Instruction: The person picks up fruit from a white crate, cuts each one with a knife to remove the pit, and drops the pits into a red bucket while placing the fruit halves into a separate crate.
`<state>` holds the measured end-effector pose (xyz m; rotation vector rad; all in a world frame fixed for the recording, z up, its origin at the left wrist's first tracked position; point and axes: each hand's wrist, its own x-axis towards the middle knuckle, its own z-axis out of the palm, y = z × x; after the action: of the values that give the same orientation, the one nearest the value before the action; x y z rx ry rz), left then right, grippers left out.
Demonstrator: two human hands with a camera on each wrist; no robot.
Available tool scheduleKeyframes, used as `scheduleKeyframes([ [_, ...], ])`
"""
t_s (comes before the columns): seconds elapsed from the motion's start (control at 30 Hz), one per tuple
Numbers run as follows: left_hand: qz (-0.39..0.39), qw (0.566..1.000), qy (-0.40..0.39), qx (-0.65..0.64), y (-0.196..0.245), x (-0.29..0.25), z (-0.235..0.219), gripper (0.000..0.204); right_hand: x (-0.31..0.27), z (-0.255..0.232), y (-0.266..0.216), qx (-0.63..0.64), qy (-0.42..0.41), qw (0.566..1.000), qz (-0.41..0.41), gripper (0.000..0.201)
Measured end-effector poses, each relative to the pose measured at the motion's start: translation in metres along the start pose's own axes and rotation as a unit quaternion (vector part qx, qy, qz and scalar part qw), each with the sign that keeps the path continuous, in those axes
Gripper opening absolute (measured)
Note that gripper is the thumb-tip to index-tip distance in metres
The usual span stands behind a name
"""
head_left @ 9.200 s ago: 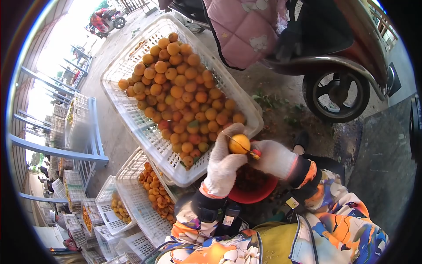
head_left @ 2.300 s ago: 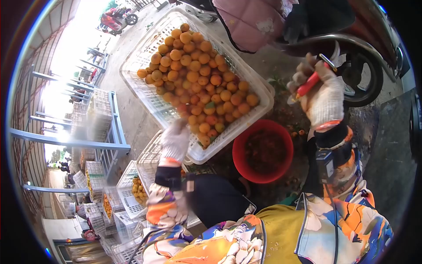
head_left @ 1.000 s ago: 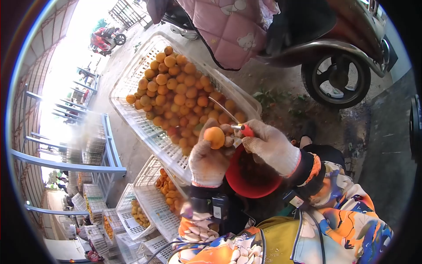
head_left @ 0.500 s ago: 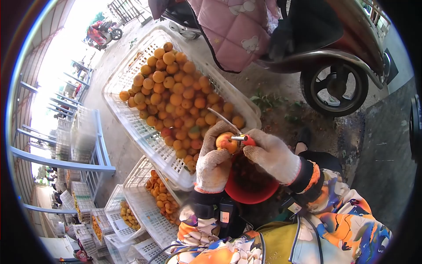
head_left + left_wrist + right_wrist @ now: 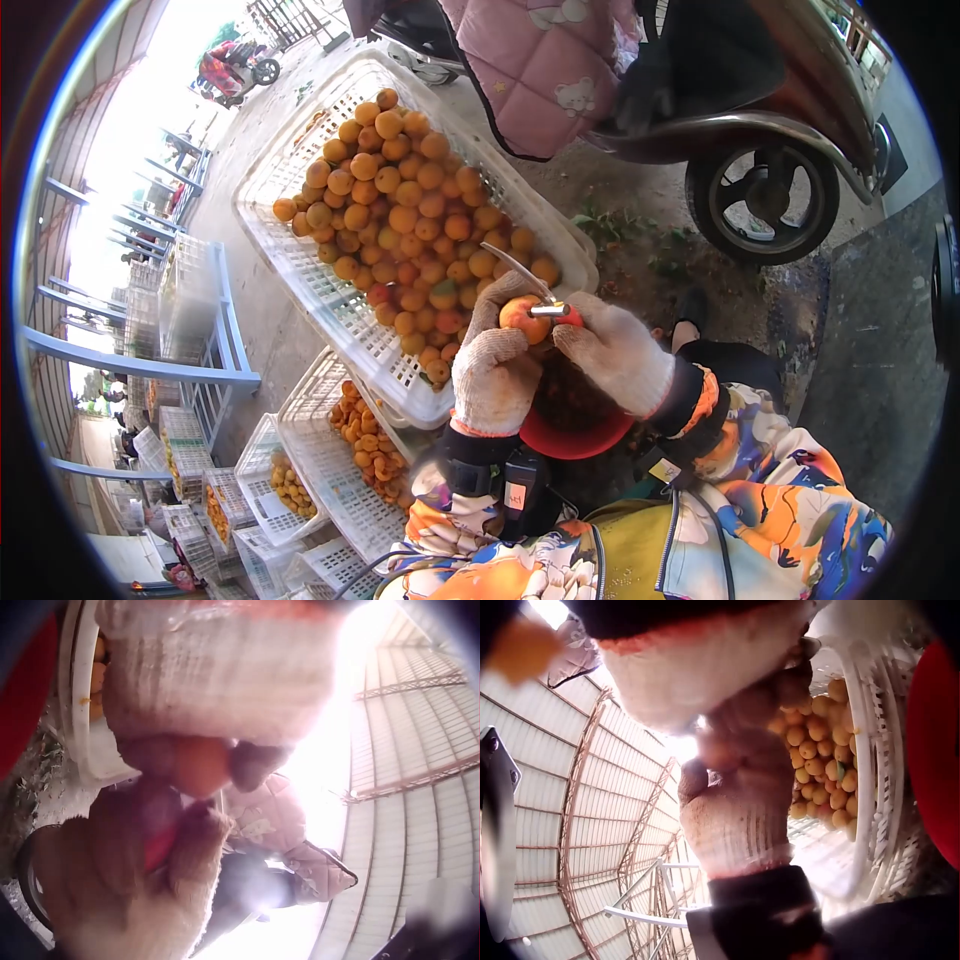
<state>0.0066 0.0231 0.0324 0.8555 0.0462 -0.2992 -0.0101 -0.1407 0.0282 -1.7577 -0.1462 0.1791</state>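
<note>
— What does the left hand [image 5: 495, 370] hold?
— Its gloved fingers curl round an orange fruit [image 5: 523, 316], just above the red bowl [image 5: 575, 440].
— And the right hand [image 5: 612, 352]?
— It grips a red-handled knife [image 5: 540, 298], its blade lying against the fruit's top.
— What lies beyond the hands?
— A white crate [image 5: 330, 300] heaped with the same fruit.

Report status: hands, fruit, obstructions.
Left hand grips apricot. Right hand holds red-handled knife against it, above red bowl. Nothing in between.
</note>
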Motion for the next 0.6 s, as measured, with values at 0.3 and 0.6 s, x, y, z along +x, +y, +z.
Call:
scheduleKeyframes([
  [0.3, -0.010, 0.995, 0.013, 0.102, 0.008, 0.004, -0.007, 0.057, 0.003, -0.002, 0.002, -0.085, -0.016, 0.996, -0.020, 0.025],
  [0.6, 0.033, 0.980, 0.044, 0.192, 0.000, 0.000, 0.003, 0.052, 0.007, 0.009, 0.016, -0.118, 0.014, 0.992, -0.029, 0.027],
])
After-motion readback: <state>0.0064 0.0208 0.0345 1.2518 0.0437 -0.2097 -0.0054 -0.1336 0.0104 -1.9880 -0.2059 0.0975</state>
